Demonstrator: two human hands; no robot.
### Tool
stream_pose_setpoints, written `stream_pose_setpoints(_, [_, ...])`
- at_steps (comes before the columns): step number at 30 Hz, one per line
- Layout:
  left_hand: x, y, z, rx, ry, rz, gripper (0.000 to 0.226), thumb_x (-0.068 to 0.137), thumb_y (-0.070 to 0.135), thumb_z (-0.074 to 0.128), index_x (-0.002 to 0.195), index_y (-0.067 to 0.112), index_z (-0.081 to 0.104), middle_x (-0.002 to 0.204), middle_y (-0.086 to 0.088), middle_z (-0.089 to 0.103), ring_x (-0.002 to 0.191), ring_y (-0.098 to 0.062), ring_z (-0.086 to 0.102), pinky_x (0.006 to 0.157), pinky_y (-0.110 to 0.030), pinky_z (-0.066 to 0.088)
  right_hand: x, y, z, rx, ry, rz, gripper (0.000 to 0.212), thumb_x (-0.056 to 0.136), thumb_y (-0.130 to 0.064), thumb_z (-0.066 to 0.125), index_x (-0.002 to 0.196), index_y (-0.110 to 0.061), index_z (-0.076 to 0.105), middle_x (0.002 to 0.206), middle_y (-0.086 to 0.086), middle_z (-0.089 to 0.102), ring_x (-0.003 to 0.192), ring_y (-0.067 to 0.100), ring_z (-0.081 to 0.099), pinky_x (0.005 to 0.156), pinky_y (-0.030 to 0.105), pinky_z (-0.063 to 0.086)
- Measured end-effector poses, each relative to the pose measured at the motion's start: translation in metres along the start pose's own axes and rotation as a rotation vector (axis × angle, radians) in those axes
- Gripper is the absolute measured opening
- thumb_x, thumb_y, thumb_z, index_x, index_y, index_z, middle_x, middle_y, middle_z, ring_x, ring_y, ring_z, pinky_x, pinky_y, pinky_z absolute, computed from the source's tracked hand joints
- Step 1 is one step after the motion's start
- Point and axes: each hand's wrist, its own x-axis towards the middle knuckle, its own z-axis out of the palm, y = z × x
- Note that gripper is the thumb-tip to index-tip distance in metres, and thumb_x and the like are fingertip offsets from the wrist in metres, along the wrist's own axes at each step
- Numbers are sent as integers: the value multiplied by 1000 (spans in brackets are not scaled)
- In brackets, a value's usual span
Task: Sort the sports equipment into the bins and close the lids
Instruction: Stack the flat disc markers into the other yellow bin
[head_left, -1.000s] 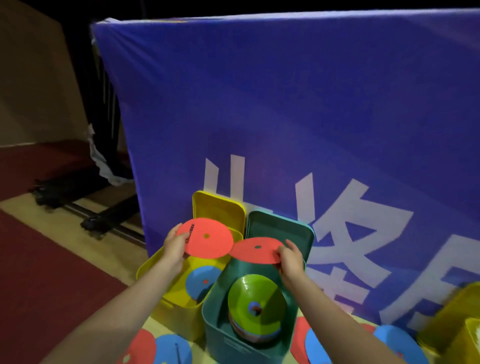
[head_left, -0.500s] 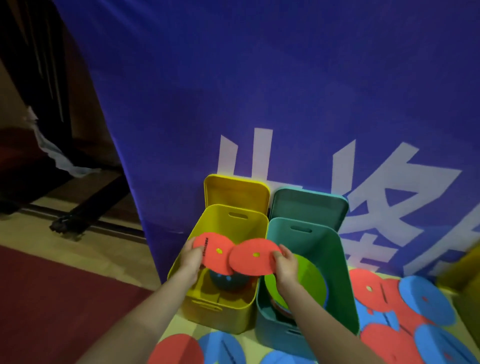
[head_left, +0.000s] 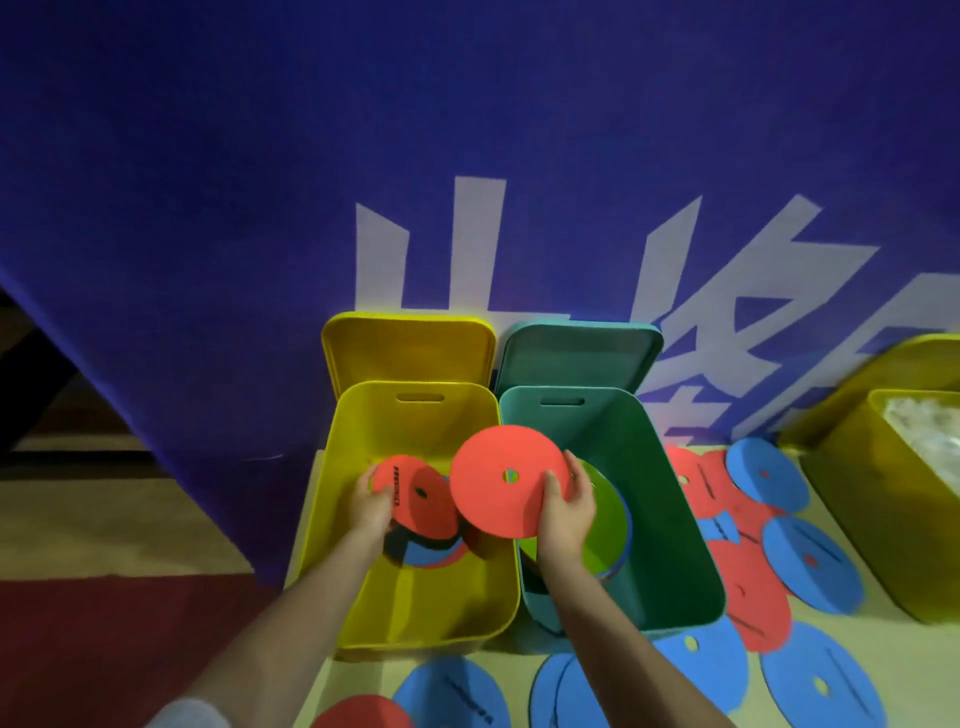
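Hands each grip one red disc: left hand (head_left: 370, 506) inside the yellow bin (head_left: 415, 618), right hand (head_left: 566, 512) above the green bin (head_left: 675, 519).

Two open bins stand side by side, touching, before a banner (head_left: 218, 218). Behind each, its lid leans upright against the banner: the left lid (head_left: 410, 347) behind the left bin (head_left: 343, 499), the right lid (head_left: 579, 356) behind the right bin (head_left: 670, 499). In the left bin lie flat discs (head_left: 431, 555); above them the left hand (head_left: 370, 512) holds a disc (head_left: 418, 496). To its right the right hand (head_left: 569, 512) holds another disc (head_left: 501, 480) over the wall the bins share. A stack of cones (head_left: 605, 525) sits in the right bin. More discs (head_left: 810, 558) lie on the floor right of and nearer than the bins. A third bin (head_left: 852, 499) stands far right.
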Motion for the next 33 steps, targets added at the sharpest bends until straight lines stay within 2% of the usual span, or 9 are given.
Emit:
stream_pose_setpoints(6, [21, -24, 2, 162, -8, -11, 19, 94, 9, 51, 102, 26, 52, 113, -16, 63, 98, -32, 61, 89, -55, 51, 6, 0, 3, -1, 41, -12, 38, 91, -1, 57, 129, -8, 57, 125, 3, 55, 116, 12, 48, 94, 20, 36])
stream_pose_setpoints(8, [21, -24, 3, 210, -69, -33, 25, 94, 7, 50, 117, 17, 53, 125, -17, 59, 108, -33, 58, 97, -50, 47, 5, -1, 4, -7, 39, -16, 38, 92, -2, 57, 129, -7, 57, 126, 4, 55, 117, 12, 49, 95, 22, 36])
stream_pose_setpoints(12, [16, -14, 2, 547, -129, -66, 70, 96, 29, 51, 153, 14, 12, 154, -18, 26, 140, -34, 29, 112, -42, 27, 2, -4, 6, -47, 39, -20, 37, 92, -2, 56, 128, -9, 57, 129, 8, 55, 119, 18, 51, 98, 25, 37])
stream_pose_setpoints(15, [1, 17, -6, 584, -99, 154, 65, 96, 27, 52, 151, 17, 21, 155, -18, 22, 142, -34, 21, 115, -44, 21, -4, -14, 7, -102, -12, -89, 35, 92, -3, 56, 126, -12, 57, 127, 8, 57, 118, 21, 52, 100, 28, 39])
stream_pose_setpoints(18, [-26, 60, -30, 470, -119, 587, 47, 94, 13, 52, 140, 15, 44, 143, -12, 42, 133, -27, 38, 109, -37, 31, -13, -31, 18, -223, -121, -242, 34, 93, -6, 54, 126, -14, 56, 124, 5, 59, 110, 13, 53, 94, 23, 39])
stream_pose_setpoints(21, [-44, 84, -65, 627, 20, 895, 45, 87, 21, 47, 130, 12, 56, 132, -11, 52, 125, -27, 44, 105, -36, 34, -21, -39, 46, -390, -282, -343, 38, 93, -6, 53, 131, -10, 53, 125, 9, 60, 109, 16, 54, 89, 17, 36])
stream_pose_setpoints(24, [-36, 78, -94, 766, 80, 715, 51, 94, 23, 45, 144, 12, 40, 144, -14, 42, 133, -32, 37, 108, -43, 33, -32, -27, 82, -637, -511, -395, 48, 93, -5, 49, 140, -8, 43, 128, 17, 59, 116, 32, 56, 92, 29, 40])
stream_pose_setpoints(27, [-32, 55, -106, 710, -92, 505, 49, 101, 25, 38, 149, 16, 30, 146, -13, 43, 130, -29, 45, 104, -41, 39, -42, -4, 107, -790, -649, -401, 51, 95, -7, 45, 145, -8, 37, 134, 17, 55, 123, 34, 51, 98, 32, 38])
stream_pose_setpoints(33, [-36, 40, -103, 662, 27, 630, 43, 101, 30, 37, 144, 29, 38, 134, -4, 57, 115, -25, 58, 85, -40, 51, -31, 40, 118, -708, -478, -77, 51, 92, 0, 44, 142, -6, 39, 134, 21, 53, 124, 35, 49, 103, 35, 36])
